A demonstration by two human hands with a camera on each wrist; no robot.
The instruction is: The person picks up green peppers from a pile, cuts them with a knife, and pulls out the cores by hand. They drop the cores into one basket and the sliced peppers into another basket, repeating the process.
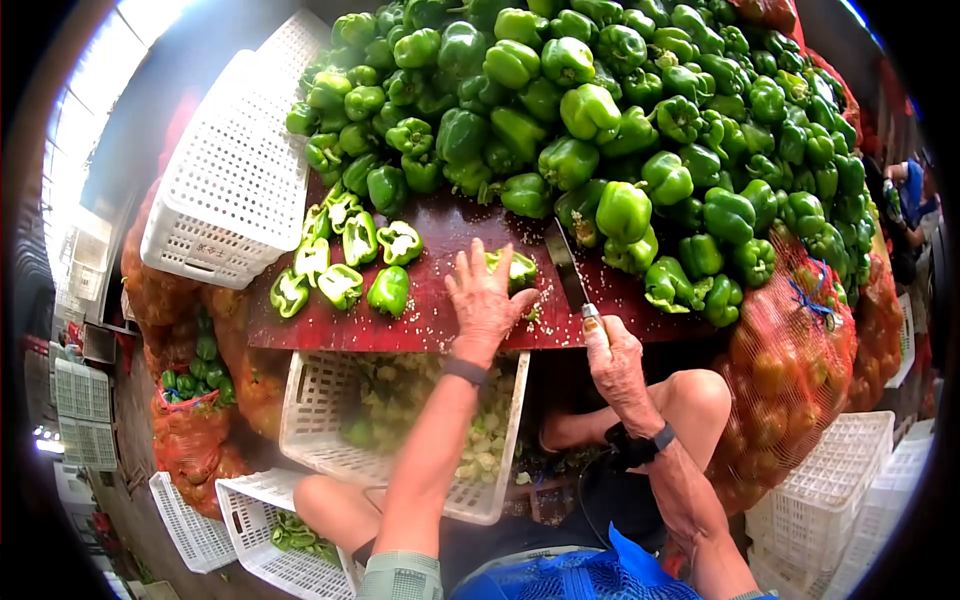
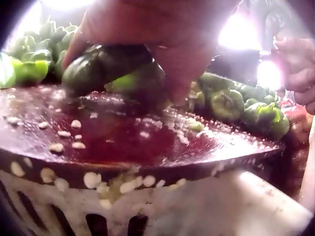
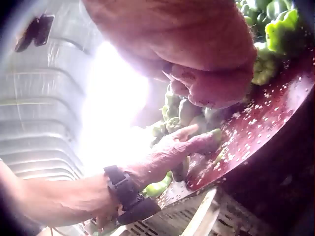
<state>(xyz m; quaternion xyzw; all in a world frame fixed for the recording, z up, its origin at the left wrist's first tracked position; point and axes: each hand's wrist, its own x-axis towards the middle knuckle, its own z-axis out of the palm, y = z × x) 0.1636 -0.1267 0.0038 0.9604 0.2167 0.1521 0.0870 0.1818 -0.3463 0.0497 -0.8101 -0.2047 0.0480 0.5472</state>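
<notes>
On the red board (image 1: 440, 325) the left hand (image 1: 484, 302) lies over a green pepper piece (image 1: 520, 268), fingers spread, touching it. In the left wrist view the left hand (image 2: 152, 29) is above dark green pepper (image 2: 88, 71) at the board's surface. The right hand (image 1: 620, 375) grips the handle of a knife (image 1: 566, 265), its blade pointing up and left over the board, right of the piece. The right wrist view shows the right hand (image 3: 197, 59) with curled fingers; the blade cannot be made out there. Cut pepper halves (image 1: 341, 286) lie left of the left hand.
A large heap of whole green peppers (image 1: 590, 112) covers the board's back and right. Below the front edge stands a white crate (image 1: 400, 468) holding pepper cores. More white crates (image 1: 225, 170) stand at left and lower right, with red mesh sacks (image 1: 790, 370) on both sides.
</notes>
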